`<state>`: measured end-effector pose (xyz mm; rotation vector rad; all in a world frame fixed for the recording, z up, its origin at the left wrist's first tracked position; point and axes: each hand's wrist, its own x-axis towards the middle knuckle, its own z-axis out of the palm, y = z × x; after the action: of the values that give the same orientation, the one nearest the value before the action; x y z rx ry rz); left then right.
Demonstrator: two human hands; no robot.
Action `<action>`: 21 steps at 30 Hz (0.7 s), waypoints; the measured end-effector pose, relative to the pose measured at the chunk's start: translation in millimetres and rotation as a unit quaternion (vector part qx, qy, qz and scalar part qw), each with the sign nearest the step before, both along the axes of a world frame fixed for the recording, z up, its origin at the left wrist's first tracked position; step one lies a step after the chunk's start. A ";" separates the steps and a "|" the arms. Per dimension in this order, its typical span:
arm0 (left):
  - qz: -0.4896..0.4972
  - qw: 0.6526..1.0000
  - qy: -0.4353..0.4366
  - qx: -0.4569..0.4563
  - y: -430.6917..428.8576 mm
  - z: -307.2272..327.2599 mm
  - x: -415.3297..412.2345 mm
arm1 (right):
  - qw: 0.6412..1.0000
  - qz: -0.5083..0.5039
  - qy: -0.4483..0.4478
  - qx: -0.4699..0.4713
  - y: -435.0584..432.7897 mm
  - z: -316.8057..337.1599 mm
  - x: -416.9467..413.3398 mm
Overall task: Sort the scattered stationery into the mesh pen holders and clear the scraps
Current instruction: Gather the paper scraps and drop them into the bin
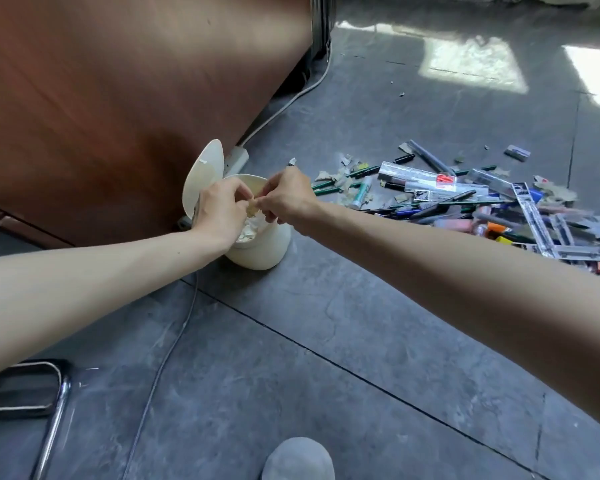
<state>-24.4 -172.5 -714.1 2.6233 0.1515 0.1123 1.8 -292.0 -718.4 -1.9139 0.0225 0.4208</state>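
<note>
Grey floor [291,341]. Left hand [222,211] and right hand [286,199] pinch one scrap [253,207] — bin [260,251] directly below the grip. Scrap likely light, limp, tearable; hold its edges.

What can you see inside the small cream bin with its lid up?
Crumpled pale paper scraps fill the cream bin near its rim. The left hand and right hand pinch another scrap above it, covering part of the opening; anything deeper is hidden.

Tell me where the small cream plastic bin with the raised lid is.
Head view, left of centre: the small cream plastic bin stands beside the brown wooden cabinet, beneath the left hand and right hand.
</note>
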 end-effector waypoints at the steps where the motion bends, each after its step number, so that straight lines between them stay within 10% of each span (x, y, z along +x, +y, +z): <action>1: -0.003 1.000 -0.005 0.003 -4.0 0.7 1.5 | 1.000 -0.007 -0.005 -0.002 -2.6 -0.1 0.4; 15: 0.033 0.995 0.001 0.093 -21.8 -12.0 26.7 | 0.999 -0.015 0.011 0.049 -38.5 -17.8 8.3; 21: -0.048 0.995 -0.084 -0.012 -50.6 -19.0 43.6 | 0.999 -0.001 0.003 0.047 -50.7 -29.4 6.3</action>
<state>19.2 -223.1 -733.1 2.5783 -0.0319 0.2942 8.1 -342.8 -747.8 -1.8197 0.0074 0.4197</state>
